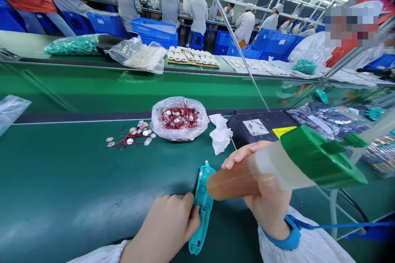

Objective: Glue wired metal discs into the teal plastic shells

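Observation:
My left hand (pixel 168 224) is closed on the edge of a long teal plastic casing half (pixel 202 201), which lies on the green work surface with its hollow inner side up. My right hand (pixel 267 195) grips a dispensing syringe (pixel 234 181) filled with an amber-brown substance and topped by a green cap (pixel 321 158) with a hose. The syringe is tilted, its lower end over the upper part of the casing. Its tip is hidden, so I cannot tell whether it touches. A blue wrist strap (pixel 285 236) circles my right wrist.
Ahead, a plastic bag (pixel 194 132) holds small round parts with red wires; several similar parts (pixel 135 133) lie left of it. Crumpled tissue (pixel 220 135) sits beside a black box (pixel 261 125). Beyond is a raised ledge with bags and white parts (pixel 191 56); several people work farther back.

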`<act>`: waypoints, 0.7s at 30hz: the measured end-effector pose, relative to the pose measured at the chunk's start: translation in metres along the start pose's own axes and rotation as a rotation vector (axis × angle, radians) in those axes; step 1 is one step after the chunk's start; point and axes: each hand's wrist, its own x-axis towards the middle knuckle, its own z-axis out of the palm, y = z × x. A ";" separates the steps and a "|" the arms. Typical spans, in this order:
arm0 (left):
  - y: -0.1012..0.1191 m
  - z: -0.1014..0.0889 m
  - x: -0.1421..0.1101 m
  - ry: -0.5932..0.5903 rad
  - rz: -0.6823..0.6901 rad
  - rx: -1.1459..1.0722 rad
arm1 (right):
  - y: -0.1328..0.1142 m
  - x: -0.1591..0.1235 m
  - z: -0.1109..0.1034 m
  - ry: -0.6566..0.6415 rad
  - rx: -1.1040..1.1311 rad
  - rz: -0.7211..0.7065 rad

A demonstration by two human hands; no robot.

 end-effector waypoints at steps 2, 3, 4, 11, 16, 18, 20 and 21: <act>-0.001 -0.002 0.000 -0.002 0.027 0.072 | -0.001 0.001 0.001 0.012 0.001 0.007; -0.001 -0.002 0.001 0.005 0.042 0.089 | -0.001 0.002 0.002 0.019 -0.004 0.010; -0.002 -0.001 0.001 0.020 0.054 0.097 | -0.002 0.002 0.002 0.028 -0.010 0.012; -0.004 0.008 0.001 0.180 0.070 0.035 | -0.001 0.008 0.003 0.095 0.013 0.056; -0.008 0.009 0.002 0.226 0.114 -0.005 | -0.002 0.010 0.003 0.109 0.009 0.052; -0.010 0.009 0.002 0.229 0.135 0.003 | -0.002 0.011 0.003 0.108 0.001 0.041; -0.010 0.008 0.002 0.224 0.147 0.016 | -0.002 0.011 0.002 0.108 0.001 0.045; -0.011 0.008 0.003 0.221 0.150 0.021 | -0.002 0.011 0.002 0.110 0.007 0.055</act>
